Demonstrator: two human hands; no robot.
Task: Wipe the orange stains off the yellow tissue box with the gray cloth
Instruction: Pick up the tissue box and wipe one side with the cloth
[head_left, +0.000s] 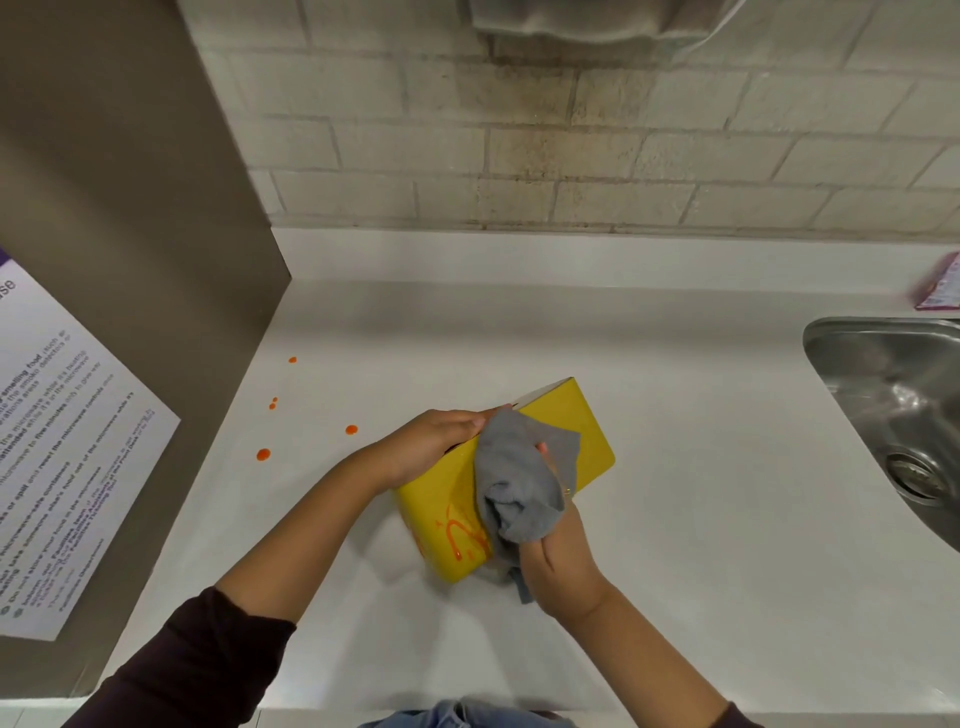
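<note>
Blue jeans (462, 716) peek in at the bottom edge, close to me, and my two arms in dark sleeves reach out over the white table (675, 493). My left hand (434, 444) is curled over the top edge of the yellow cardboard tissue box (582, 426) and holds it steady. The box sits on the table in front of me, tipped up on its side. My right hand (558, 545) is closed around the bunched soft gray cloth (519, 488) and presses it on the yellow side of the box.

I think I am in the middle of the wiping. Wet orange stains (462, 535), all squiggly, are on the near end of the box, just left of the cloth. So next I should slide the cloth down and left over those squiggles and rub, while my left hand keeps the box from slipping. Some small orange drops (263, 454) sit on the table to the left, and a shiny metal sink (893, 415) is off to the right.
</note>
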